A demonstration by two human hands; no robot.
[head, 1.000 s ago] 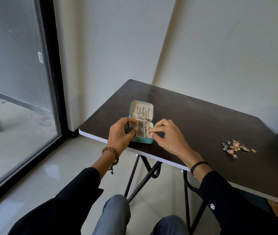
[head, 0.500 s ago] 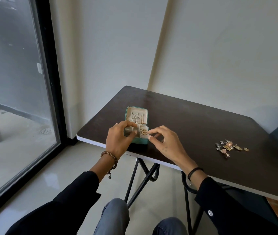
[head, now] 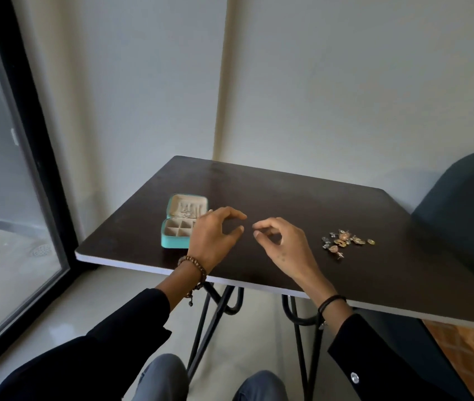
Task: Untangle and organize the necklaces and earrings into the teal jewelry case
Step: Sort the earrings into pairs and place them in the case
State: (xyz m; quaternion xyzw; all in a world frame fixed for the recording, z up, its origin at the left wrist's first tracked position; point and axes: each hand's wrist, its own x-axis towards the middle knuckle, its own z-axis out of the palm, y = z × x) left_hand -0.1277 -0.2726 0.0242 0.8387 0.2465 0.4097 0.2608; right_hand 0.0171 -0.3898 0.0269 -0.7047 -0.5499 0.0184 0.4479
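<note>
Hands have both come off the teal jewelry case (head: 175,243). Half a second ago my left hand (head: 215,235) steadied it while my right hand (head: 285,246) worked at its compartments. Now both hover over the worktop (head: 287,192), just right of the case, fingers loosely curled, thumbs and forefingers apart, holding nothing I can make out. The case sits open near the front left corner, something silvery in its lid. I judge that piece stowed. The heap of earrings (head: 345,243) lies well apart to the right, so my next reach probably goes there.
</note>
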